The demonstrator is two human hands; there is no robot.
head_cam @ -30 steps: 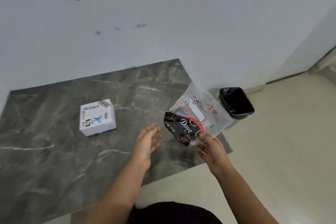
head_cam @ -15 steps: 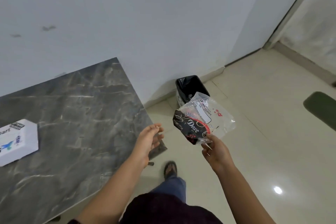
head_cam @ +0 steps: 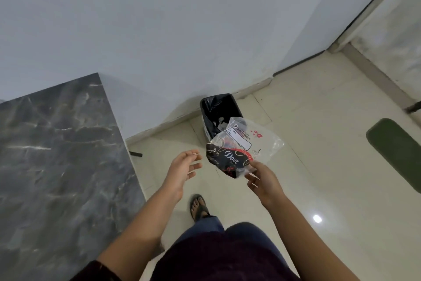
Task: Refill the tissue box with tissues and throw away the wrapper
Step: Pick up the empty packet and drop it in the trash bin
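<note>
The wrapper (head_cam: 241, 148) hangs in the air, pinched at its bottom edge by the right hand (head_cam: 264, 180), just in front of the bin (head_cam: 218, 114). The left hand (head_cam: 182, 171) is open and empty beside it. The table (head_cam: 57, 155) has slid left — the tissue box is out of view now.

The dark marble desk (head_cam: 57, 155) shows a bare top, and on the cream tiled floor (head_cam: 319, 166) stand a black-lined bin (head_cam: 213, 107) against the wall and a green mat (head_cam: 396, 150).
</note>
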